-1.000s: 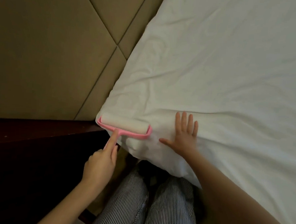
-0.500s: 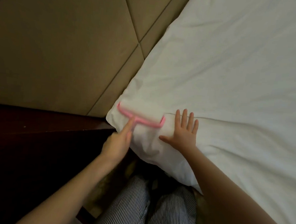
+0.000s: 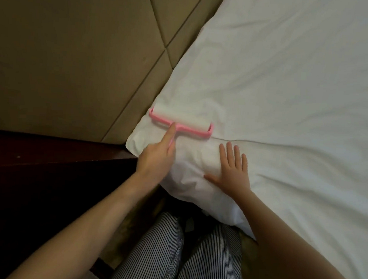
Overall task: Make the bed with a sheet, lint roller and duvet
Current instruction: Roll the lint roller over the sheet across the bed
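Note:
A white sheet (image 3: 278, 97) covers the bed, with soft creases near its corner. A pink lint roller (image 3: 181, 120) with a white roll lies across that corner, close to the headboard. My left hand (image 3: 156, 157) grips its pink handle, with the index finger stretched along the stem. My right hand (image 3: 234, 170) rests flat on the sheet just right of the roller, fingers spread, holding nothing. No duvet is in view.
A padded tan headboard (image 3: 76, 57) with diagonal seams fills the upper left. A dark wooden surface (image 3: 36, 173) lies left of the bed corner. My legs in striped trousers (image 3: 178, 253) stand against the bed's edge.
My left hand has pushed the lint roller up from the corner's edge onto the top of the sheet, toward the headboard. My right hand has stayed flat on the sheet.

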The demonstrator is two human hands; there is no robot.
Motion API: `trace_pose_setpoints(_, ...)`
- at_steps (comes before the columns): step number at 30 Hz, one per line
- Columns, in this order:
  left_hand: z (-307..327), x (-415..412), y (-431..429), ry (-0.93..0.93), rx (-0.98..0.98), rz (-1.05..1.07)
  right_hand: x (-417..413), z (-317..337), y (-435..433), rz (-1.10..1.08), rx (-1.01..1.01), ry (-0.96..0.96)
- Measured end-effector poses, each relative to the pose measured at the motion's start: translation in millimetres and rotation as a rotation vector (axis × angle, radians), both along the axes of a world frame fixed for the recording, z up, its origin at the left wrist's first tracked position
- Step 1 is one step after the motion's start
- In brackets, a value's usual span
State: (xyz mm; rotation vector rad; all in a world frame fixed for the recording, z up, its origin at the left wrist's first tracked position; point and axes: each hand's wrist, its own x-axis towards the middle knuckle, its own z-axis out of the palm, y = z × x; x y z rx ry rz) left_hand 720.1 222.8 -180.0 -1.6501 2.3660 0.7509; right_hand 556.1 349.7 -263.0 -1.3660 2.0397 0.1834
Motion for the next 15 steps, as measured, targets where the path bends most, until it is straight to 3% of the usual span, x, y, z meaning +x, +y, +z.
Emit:
trace_pose_setpoints(2,13.7,27.8,42.5,0.091,-0.076,-0.116,-10.6,-0.2,24.8,0.008,0.015,0.002)
trace_pose_setpoints(4,22.5,39.7,71.6,0.114,0.026,-0.236,-27.9,-2.8,52.8,-0.056,0.045,0.015)
trace_pose_setpoints(8,9.7,17.8,104.3,-0.109,0.0,-0.58,-66.1,3.3,110.2,-0.188,0.096,0.055)
trace_pose_setpoints(9,8.4,4.2,106.7,-0.146,-0.036,-0.584,-72.9,1.0,128.7,-0.241,0.113,0.088)
trace_pose_setpoints(12,3.6,-60.4,90.9,-0.139,0.146,-0.453,-87.4,3.4,173.4,-0.375,0.231,0.129)
trace_pose_setpoints(15,-12.4,-140.4,70.8,-0.045,0.058,-0.481,-92.2,2.3,190.5,-0.438,0.215,0.11)
